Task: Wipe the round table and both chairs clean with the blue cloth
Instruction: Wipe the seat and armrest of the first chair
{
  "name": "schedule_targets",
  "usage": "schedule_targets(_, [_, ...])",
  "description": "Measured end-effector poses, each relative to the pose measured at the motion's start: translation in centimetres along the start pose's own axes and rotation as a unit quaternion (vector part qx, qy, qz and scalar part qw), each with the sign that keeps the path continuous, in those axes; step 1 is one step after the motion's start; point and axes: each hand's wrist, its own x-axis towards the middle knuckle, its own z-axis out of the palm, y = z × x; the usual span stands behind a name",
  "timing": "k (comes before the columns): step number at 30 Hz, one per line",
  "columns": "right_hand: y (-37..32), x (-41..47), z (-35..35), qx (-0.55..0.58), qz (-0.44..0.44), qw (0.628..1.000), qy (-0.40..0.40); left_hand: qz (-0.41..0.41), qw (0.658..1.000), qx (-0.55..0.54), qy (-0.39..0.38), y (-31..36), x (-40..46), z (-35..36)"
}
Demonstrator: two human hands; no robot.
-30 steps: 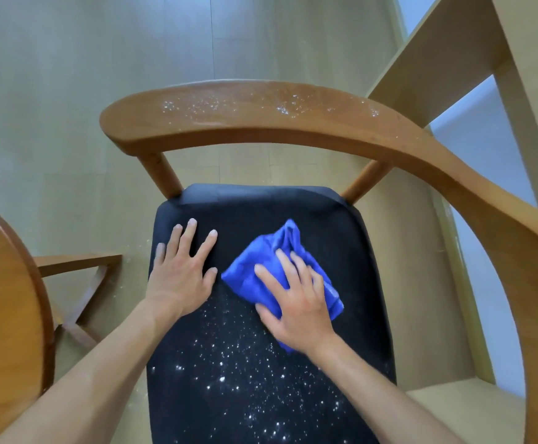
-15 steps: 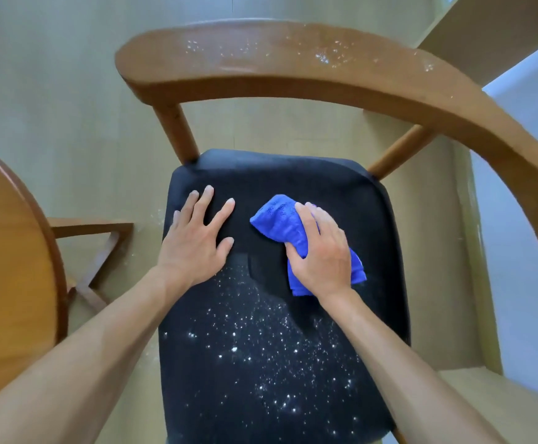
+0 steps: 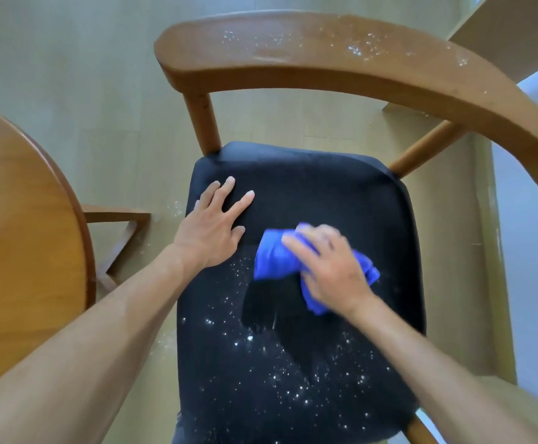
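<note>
Our right hand (image 3: 331,270), blurred, seemingly presses the blue cloth (image 3: 274,261) on the seat (image 3: 309,187); left hand (image 3: 213,225) spread flat. Next, we sweep the near crumbs (image 3: 280,376).

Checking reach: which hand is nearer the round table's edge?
Left. The left hand lies flat on the seat's table-side edge; the right hand presses the blue cloth mid-seat, farther from the round table.

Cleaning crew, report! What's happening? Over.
Left hand flat on black seat. Right hand pressing blue cloth. White specks on seat front, backrest. Nothing blocking.
</note>
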Motion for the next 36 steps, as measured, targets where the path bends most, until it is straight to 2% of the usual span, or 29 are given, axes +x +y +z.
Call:
schedule_targets(3, [1.7, 4.9, 0.2, -0.013, 0.170, 0.985, 0.019, 0.003, 1.000, -0.007, 0.006, -0.5, 0.1, 0.3])
schedule_targets(5, [0.7, 6.0, 0.7, -0.014, 0.233, 0.972, 0.034, 0.001, 1.000, -0.020, 0.016, -0.7, 0.1, 0.4])
schedule_targets(6, [-0.2, 5.8, 0.9, -0.017, 0.237, 0.971, 0.041, 0.001, 0.999, -0.024, 0.022, -0.6, 0.1, 0.4])
schedule_targets(9, [-4.9, 2.3, 1.8, 0.000, 0.147, 0.988, 0.048, 0.002, 0.999, -0.027, 0.020, -0.5, 0.3, 0.0])
schedule_targets(13, [-13.3, -7.3, 2.8, 0.096, -0.033, 0.994, -0.044, 0.007, 1.000, -0.025, -0.005, -1.0, 0.2, -1.5])
schedule_targets(16, [-13.8, -10.2, 2.5, 0.094, -0.152, 0.980, -0.087, 0.015, 0.999, -0.037, -0.023, -1.0, 0.2, -2.0])
schedule_targets(18, [-11.8, -8.0, 2.2, 0.086, -0.170, 0.979, -0.077, 0.008, 0.997, -0.069, -0.026, -0.8, 0.3, -2.0])
schedule_targets(20, [-9.5, -3.5, 2.1, 0.051, -0.117, 0.992, -0.024, 0.002, 0.995, -0.093, -0.020, -1.0, 0.4, -2.0])
schedule_targets(22, [-6.7, 2.2, 2.1, 0.001, 0.001, 1.000, 0.022, 0.005, 0.994, -0.111, -0.003, -1.1, 0.6, -2.2])
schedule_targets(24, [-4.6, 7.1, 1.8, -0.030, 0.144, 0.988, 0.038, 0.018, 0.989, -0.142, 0.034, -1.2, 1.0, -2.6])
schedule_targets(26, [-4.7, 8.3, 2.0, -0.032, 0.204, 0.977, 0.046, 0.030, 0.986, -0.155, 0.059, -1.4, 1.4, -3.0])
schedule_targets(28, [-7.0, 5.7, 2.4, -0.022, 0.164, 0.985, 0.052, 0.017, 0.988, -0.147, 0.051, -1.8, 1.7, -3.1])
schedule_targets(30, [-10.5, 0.3, 2.5, 0.037, 0.076, 0.996, 0.018, 0.007, 0.989, -0.146, 0.036, -1.8, 1.5, -2.9])
schedule_targets(32, [-13.7, -5.8, 2.4, 0.086, -0.024, 0.994, -0.065, 0.007, 0.990, -0.142, 0.026, -1.6, 1.3, -2.4])
schedule_targets(34, [-15.1, -10.1, 1.9, 0.054, -0.120, 0.974, -0.184, 0.002, 0.990, -0.137, 0.019, -1.4, 1.1, -2.3])
schedule_targets(36, [-14.5, -10.7, 1.6, 0.046, -0.204, 0.952, -0.222, -0.008, 0.989, -0.148, 0.014, -1.4, 1.2, -2.3])
